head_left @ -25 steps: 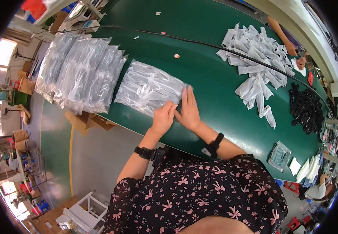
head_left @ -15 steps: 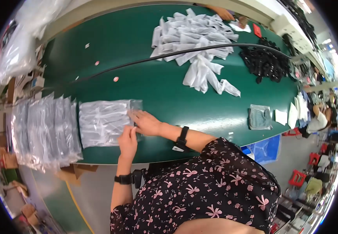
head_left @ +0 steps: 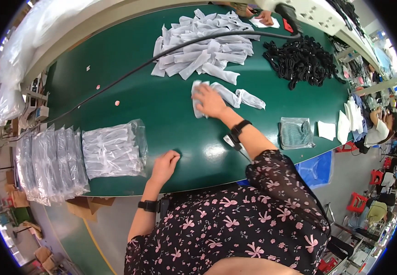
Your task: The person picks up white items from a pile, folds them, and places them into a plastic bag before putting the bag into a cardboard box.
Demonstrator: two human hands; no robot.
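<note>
My right hand (head_left: pixel 210 101) lies over a white, soft-looking strip-shaped packet (head_left: pixel 196 109) in the middle of the green table, its fingers spread across it. Just right of that hand are two more loose white packets (head_left: pixel 252 99). Loosely curled, my left hand (head_left: pixel 165 166) rests near the front edge with nothing visible in it. Left of it lies a clear plastic bag (head_left: pixel 111 151) filled with rows of the white packets, its loose end towards my left hand. Beyond my right hand rises a large heap of the same packets (head_left: pixel 207 43).
Several filled clear bags (head_left: pixel 49 162) stand in a row at the left. A black cable (head_left: pixel 171 49) hangs across the view. Black coiled cords (head_left: pixel 299 62) heap at the far right, near another person's hand (head_left: pixel 266 18). A striped bagged item (head_left: pixel 296 133) lies at right.
My right hand has left the filled bag and reached far and right onto a loose packet. My left hand has let go of the bag and sits beside it. The view has shifted.
</note>
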